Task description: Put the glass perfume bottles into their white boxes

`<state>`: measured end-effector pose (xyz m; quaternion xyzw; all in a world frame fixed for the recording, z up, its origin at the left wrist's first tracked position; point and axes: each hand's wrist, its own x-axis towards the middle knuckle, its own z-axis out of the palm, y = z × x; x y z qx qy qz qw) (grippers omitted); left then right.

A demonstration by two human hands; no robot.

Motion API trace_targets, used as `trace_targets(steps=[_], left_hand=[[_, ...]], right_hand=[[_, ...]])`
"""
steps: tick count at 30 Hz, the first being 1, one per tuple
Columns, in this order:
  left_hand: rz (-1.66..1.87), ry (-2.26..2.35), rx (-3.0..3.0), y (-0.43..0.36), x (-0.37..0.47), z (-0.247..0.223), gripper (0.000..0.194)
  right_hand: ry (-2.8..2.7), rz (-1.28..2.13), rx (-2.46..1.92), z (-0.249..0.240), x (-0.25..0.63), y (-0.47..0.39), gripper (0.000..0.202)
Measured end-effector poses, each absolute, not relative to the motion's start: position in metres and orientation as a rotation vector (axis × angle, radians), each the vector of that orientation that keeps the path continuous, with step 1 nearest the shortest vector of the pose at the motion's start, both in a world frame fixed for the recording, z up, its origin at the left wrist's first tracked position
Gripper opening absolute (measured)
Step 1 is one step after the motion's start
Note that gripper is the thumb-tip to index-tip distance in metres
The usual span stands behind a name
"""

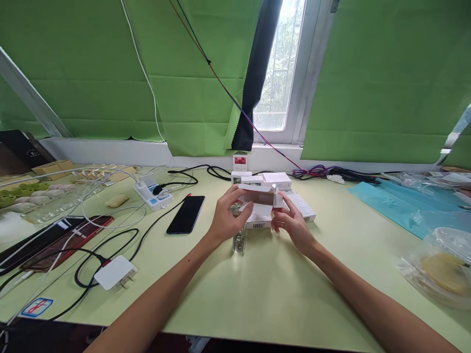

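Observation:
Between both hands is a small white cardboard box (pixel 259 197) with its long side open toward me, so its shadowed inside shows. My left hand (pixel 228 213) grips its left end, the thumb across the front. My right hand (pixel 290 220) holds the right end near a raised end flap. Just below my left hand a clear glass bottle (pixel 239 242) stands on the table, its upper part partly hidden by the fingers. Behind the held box lie flat white boxes (pixel 303 206), one with a barcode on its edge.
A dark phone (pixel 186 214) lies left of my hands, beside a power strip (pixel 152 195) and a white charger (pixel 116 272) with tangled cables. More phones (pixel 66 242) rest farther left. On the right are a blue sheet (pixel 392 206) and a plastic container (pixel 445 267).

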<state>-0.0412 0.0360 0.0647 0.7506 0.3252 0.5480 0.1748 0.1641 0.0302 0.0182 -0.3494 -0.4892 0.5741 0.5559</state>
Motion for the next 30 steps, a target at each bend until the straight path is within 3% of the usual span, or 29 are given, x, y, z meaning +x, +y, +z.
trace_targets(steps=[6, 24, 27, 30], left_hand=[[1.608, 0.873, 2.249, 0.037, -0.041, 0.065, 0.014], [1.610, 0.988, 2.191, 0.035, -0.039, 0.066, 0.021], [1.643, 1.016, 2.187, 0.033, -0.038, 0.067, 0.021], [1.695, 1.034, 2.169, 0.033, -0.038, 0.067, 0.022]], right_hand=[[-1.183, 1.358, -0.831, 0.016, 0.164, 0.031, 0.090], [-1.200, 1.247, -0.868, 0.015, 0.159, 0.028, 0.095], [-1.142, 1.115, -0.960, 0.011, 0.154, 0.029, 0.084], [-1.156, 1.028, -1.001, 0.004, 0.150, 0.030, 0.057]])
